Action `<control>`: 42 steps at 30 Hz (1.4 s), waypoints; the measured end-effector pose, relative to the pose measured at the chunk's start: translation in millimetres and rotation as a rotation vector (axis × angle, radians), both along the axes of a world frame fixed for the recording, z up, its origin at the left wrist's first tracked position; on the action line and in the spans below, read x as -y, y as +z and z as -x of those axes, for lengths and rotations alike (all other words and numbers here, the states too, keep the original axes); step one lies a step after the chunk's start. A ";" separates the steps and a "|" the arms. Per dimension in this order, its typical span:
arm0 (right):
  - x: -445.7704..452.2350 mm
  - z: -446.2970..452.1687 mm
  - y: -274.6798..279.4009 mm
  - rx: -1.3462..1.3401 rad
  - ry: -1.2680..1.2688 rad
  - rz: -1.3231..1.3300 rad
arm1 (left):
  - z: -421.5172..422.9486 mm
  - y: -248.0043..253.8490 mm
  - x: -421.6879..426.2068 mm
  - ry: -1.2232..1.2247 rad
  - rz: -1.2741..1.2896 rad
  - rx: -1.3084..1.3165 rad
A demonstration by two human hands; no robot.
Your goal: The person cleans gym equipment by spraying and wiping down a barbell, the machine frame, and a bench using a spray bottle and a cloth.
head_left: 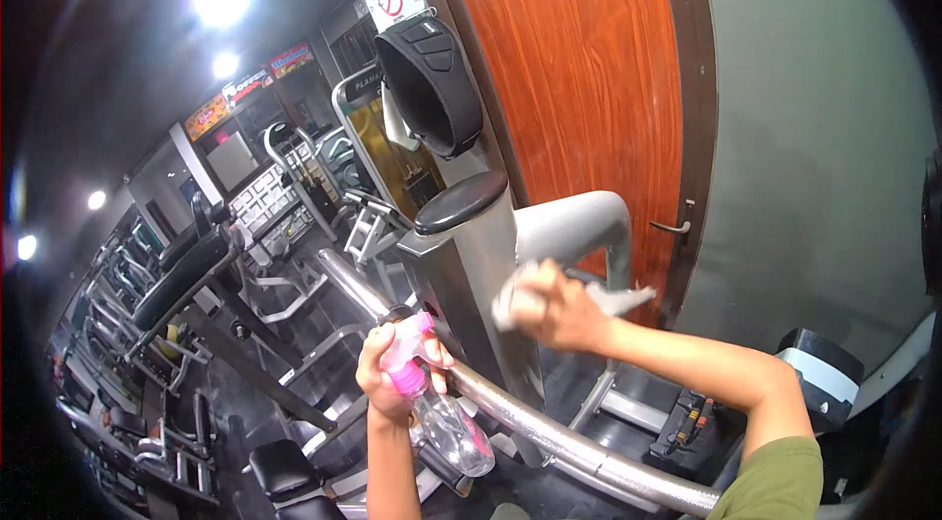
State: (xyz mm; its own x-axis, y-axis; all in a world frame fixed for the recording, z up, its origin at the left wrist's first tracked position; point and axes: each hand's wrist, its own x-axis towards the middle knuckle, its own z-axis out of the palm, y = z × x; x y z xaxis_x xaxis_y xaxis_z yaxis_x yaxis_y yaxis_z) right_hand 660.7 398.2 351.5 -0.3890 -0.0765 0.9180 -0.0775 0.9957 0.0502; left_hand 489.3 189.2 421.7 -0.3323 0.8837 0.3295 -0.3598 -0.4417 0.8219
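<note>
My left hand (389,373) is wrapped round the neck and trigger of a clear spray bottle (453,432) with a pink head, which hangs tilted in front of a curved metal bar (530,427). In my right hand (557,309), closed and somewhat blurred, is a pale cloth (628,300) whose loose end sticks out to the right. This hand is in front of a grey machine column (461,275) with a black padded top (463,203). Whether the cloth touches the column I cannot tell.
A black padded belt (432,88) hangs above the column. Behind stands a reddish wooden door (579,59) with a metal handle (671,227). Gym machines (186,285) fill the left side. A black and white machine part (822,378) is near my right elbow.
</note>
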 end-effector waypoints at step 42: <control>21.2 7.4 27.8 -0.012 0.042 -0.422 | 5.3 -1.8 1.3 -0.061 -0.035 -0.044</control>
State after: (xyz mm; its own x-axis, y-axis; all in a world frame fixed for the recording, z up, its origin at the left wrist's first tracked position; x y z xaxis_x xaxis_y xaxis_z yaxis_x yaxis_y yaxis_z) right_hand 653.3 377.0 379.2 -0.3672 -0.4621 0.8072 -0.1143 0.8837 0.4539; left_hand 484.0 187.9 419.9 -0.2629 0.8896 0.3736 -0.3503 -0.4488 0.8221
